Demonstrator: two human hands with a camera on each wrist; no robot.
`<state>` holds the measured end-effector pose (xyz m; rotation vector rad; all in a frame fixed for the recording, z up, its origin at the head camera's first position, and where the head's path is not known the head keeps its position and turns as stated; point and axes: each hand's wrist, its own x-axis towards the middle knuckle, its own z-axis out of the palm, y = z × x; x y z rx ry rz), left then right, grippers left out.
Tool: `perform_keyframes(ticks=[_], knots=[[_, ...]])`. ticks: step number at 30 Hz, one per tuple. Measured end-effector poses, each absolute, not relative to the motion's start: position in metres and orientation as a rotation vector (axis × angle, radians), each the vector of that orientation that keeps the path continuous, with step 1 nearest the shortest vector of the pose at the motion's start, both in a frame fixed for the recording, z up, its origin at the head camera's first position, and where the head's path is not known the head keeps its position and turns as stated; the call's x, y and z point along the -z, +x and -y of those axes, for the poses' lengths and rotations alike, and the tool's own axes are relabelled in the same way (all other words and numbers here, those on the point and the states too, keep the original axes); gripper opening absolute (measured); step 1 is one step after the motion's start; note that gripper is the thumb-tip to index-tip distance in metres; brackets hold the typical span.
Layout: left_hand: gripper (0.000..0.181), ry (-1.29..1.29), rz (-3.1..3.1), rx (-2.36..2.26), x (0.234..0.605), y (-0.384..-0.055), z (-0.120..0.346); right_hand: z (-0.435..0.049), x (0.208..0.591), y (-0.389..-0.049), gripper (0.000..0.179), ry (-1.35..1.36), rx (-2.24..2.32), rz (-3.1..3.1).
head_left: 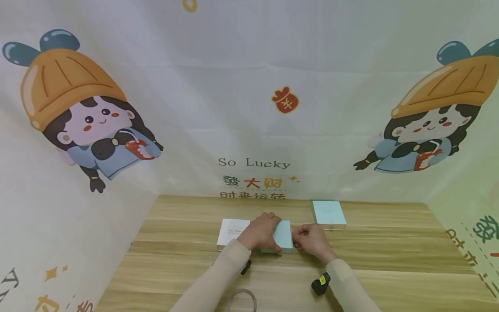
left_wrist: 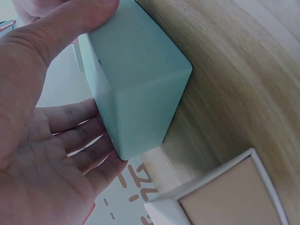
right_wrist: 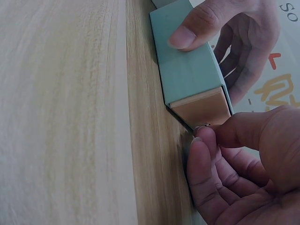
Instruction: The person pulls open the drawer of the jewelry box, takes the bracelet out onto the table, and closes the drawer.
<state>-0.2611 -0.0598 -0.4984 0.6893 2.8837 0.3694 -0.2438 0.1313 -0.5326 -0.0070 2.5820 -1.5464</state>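
A light teal box [head_left: 284,236] lies on the wooden table between both hands. My left hand [head_left: 263,232] grips it from the left, thumb on the near side and fingers around the far side. In the right wrist view, a tan inner drawer [right_wrist: 201,107] fills the box's right end, nearly flush with the teal sleeve. Thumb and index finger of my right hand [right_wrist: 239,164] pinch a small dark pull at that end, mostly hidden by the fingertips. A white box [head_left: 229,229] sits just left of my left hand, partly behind it.
Another light teal box [head_left: 328,213] stands farther back on the right, near the printed cloth wall [head_left: 351,164]. A thin pale loop [head_left: 242,291] lies at the table's front, between the forearms. A black wrist camera [head_left: 320,284] hangs at the right wrist.
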Motion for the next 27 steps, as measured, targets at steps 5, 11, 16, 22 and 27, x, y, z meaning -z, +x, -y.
perform_keyframes(ticks=[5, 11, 16, 22, 27], knots=[[0.094, 0.69, -2.886, -0.368, 0.499, -0.261, 0.059, -0.134, 0.534, -0.244, 0.01, 0.004, 1.548, -2.583], [0.094, 0.689, -2.889, -0.367, 0.499, -0.26, 0.059, -0.14, 0.536, -0.245, 0.01, 0.027, 1.532, -2.577], [0.094, 0.684, -2.885, -0.379, 0.497, -0.259, 0.059, -0.146, 0.536, -0.244, 0.01, 0.025, 1.515, -2.583], [0.094, 0.684, -2.887, -0.379, 0.497, -0.259, 0.059, -0.153, 0.535, -0.242, 0.011, 0.031, 1.545, -2.593], [0.095, 0.682, -2.882, -0.371, 0.497, -0.259, 0.059, -0.159, 0.532, -0.239, 0.011, 0.019, 1.553, -2.601]])
